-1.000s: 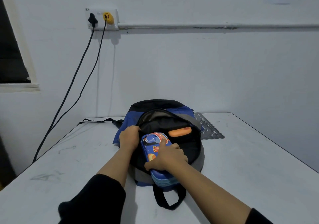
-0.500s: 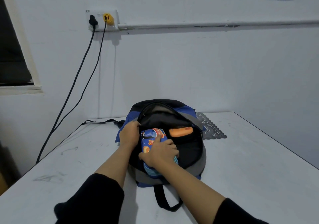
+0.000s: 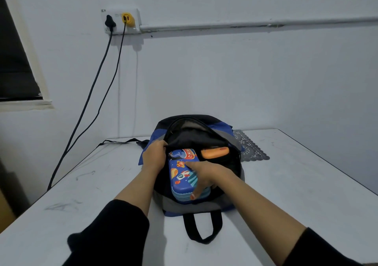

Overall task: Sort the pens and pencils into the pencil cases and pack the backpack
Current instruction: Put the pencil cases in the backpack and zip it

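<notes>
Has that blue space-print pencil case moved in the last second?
Yes. The blue space-print pencil case has slid deeper into the blue and grey backpack: its near end earlier covered the grey front rim, which now shows below it.

Dim light falls on a pale wall (image 3: 225, 77) where a socket (image 3: 120, 21) holds one black and one yellow plug; two dark cables (image 3: 90, 102) hang below the socket, a conduit (image 3: 245, 23) runs to its right, a dark window (image 3: 14, 61) sits to its lower left, and a scuffed white table (image 3: 286, 183) stands beneath
</notes>
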